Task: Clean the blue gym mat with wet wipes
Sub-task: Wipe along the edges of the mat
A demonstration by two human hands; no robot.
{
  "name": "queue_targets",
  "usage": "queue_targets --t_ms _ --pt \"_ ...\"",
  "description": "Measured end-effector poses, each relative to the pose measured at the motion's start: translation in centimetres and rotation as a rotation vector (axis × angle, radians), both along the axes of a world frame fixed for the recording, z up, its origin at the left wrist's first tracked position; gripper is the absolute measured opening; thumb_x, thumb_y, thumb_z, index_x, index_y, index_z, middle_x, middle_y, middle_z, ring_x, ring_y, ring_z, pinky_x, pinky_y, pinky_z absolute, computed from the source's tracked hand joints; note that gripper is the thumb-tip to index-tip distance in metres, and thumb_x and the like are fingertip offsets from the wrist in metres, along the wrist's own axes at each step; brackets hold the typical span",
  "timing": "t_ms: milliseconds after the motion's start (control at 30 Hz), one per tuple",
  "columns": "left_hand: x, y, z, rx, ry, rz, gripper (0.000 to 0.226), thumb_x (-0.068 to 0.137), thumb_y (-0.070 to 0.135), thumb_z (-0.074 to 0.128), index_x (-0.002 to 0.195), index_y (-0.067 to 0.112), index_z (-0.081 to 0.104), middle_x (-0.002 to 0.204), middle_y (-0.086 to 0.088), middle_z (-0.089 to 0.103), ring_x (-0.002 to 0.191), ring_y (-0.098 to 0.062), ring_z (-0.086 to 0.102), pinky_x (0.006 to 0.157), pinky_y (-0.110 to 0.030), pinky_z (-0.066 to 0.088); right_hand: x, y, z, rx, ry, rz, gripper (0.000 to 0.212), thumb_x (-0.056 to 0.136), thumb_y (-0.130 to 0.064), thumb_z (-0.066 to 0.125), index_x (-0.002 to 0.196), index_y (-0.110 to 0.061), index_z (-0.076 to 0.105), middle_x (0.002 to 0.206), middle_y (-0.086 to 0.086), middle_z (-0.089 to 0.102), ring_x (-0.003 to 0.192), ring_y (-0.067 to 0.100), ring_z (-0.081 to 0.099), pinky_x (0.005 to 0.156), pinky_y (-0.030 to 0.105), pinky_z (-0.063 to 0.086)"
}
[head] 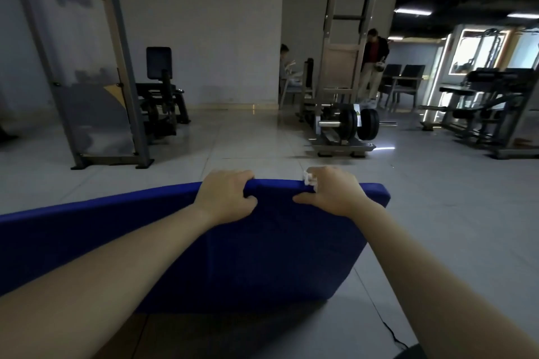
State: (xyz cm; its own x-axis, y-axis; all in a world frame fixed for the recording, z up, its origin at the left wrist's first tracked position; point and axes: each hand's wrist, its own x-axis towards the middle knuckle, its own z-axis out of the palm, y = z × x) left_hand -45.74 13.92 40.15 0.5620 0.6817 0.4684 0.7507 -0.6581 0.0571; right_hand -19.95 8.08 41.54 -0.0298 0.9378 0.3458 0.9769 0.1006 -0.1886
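Note:
A thick blue gym mat stands tilted on its lower edge on the tiled floor, its top edge raised toward me. My left hand grips that top edge, fingers curled over the far side and thumb on the near face. My right hand grips the same edge a little to the right. A crumpled white wet wipe is pinched between the right hand's fingers against the mat's edge. Most of the wipe is hidden by the fingers.
A grey machine frame stands at the left. A plate-loaded machine with black weight plates stands just beyond the mat. More gym machines stand at the right. Two people and chairs are in the background. A thin black cable lies on the floor.

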Motion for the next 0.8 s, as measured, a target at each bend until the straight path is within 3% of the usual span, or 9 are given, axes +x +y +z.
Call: queue_targets --t_ms 67,200,333,367,433,533,667,733,800 --pt "-0.5 0.9 -1.2 0.081 0.012 -0.021 0.015 0.074 0.043 0.056 0.075 0.028 0.051 0.064 0.012 0.051 0.060 -0.006 0.048 0.060 -0.027 0.035 1.7 -0.6 -0.8 0.074 0.288 0.002 0.034 0.089 -0.058 0.063 0.089 -0.025 0.057 0.080 -0.007 0.063 0.073 0.011 0.060 0.061 0.031 0.050" --pt "-1.5 2.5 -3.2 0.140 0.012 -0.016 0.039 0.078 0.070 0.058 0.075 0.032 0.049 0.063 0.015 0.048 0.056 -0.003 0.046 0.053 -0.026 0.042 7.9 -2.0 -4.6 0.458 0.741 -0.332 0.031 0.099 -0.041 0.055 0.077 -0.021 0.050 0.080 -0.003 0.053 0.067 0.014 0.052 0.056 0.027 0.035" --pt "-1.9 3.0 -3.1 0.203 -0.022 -0.003 0.062 0.073 0.096 0.045 0.075 0.034 0.048 0.062 0.018 0.046 0.053 0.000 0.043 0.047 -0.023 0.037 9.5 -1.7 -10.2 0.213 1.211 -0.314 0.017 0.093 -0.011 0.054 0.082 0.001 0.051 0.075 0.009 0.045 0.069 0.021 0.043 0.070 0.035 0.039" --pt "-2.0 3.3 -2.8 0.202 -0.038 0.002 0.064 0.071 0.097 0.044 0.075 0.034 0.048 0.062 0.018 0.047 0.053 0.000 0.044 0.047 -0.024 0.036 8.9 -1.3 -11.4 0.157 1.259 -0.276 0.012 0.089 -0.005 0.054 0.080 -0.003 0.047 0.073 0.008 0.039 0.068 0.021 0.038 0.069 0.036 0.036" --pt "-2.2 4.3 -2.5 0.195 -0.040 0.009 0.067 0.070 0.099 0.043 0.077 0.033 0.051 0.064 0.017 0.048 0.054 -0.001 0.045 0.049 -0.026 0.038 7.7 0.1 -13.5 0.086 1.221 -0.177 0.025 0.080 0.002 0.054 0.075 -0.011 0.033 0.071 0.008 0.028 0.066 0.021 0.029 0.061 0.036 0.029" --pt "-1.8 5.3 -2.1 0.237 -0.039 0.017 0.070 0.071 0.098 0.042 0.075 0.029 0.050 0.062 0.016 0.046 0.052 -0.003 0.043 0.048 -0.027 0.037 7.9 0.8 -15.3 0.048 1.130 -0.171 0.037 0.082 -0.001 0.064 0.075 -0.014 0.030 0.070 0.009 0.031 0.064 0.021 0.036 0.060 0.040 0.032" --pt "-0.4 7.5 -0.6 0.219 0.005 0.014 0.071 0.073 0.097 0.040 0.077 0.028 0.050 0.064 0.015 0.048 0.054 -0.005 0.045 0.049 -0.028 0.040 8.7 0.3 -17.1 0.052 1.159 -0.220 0.047 0.084 -0.031 0.082 0.094 -0.002 0.047 0.075 0.013 0.050 0.074 0.025 0.060 0.065 0.048 0.054" --pt "0.4 9.0 0.8 0.217 0.026 -0.026 0.069 0.077 0.095 0.039 0.083 0.027 0.054 0.067 0.014 0.052 0.057 -0.006 0.049 0.050 -0.027 0.040 8.9 0.3 -17.7 0.057 1.165 -0.213 0.048 0.082 -0.032 0.084 0.099 -0.001 0.052 0.077 0.007 0.061 0.076 0.023 0.066 0.068 0.051 0.059" --pt "1.2 10.6 2.6 0.261 0.034 -0.036 0.064 0.081 0.089 0.042 0.084 0.026 0.054 0.072 0.012 0.054 0.061 -0.009 0.051 0.057 -0.029 0.042 8.7 0.5 -17.7 0.046 1.190 -0.169 0.036 0.081 -0.034 0.084 0.104 -0.013 0.066 0.088 0.001 0.075 0.082 0.019 0.074 0.067 0.046 0.063"
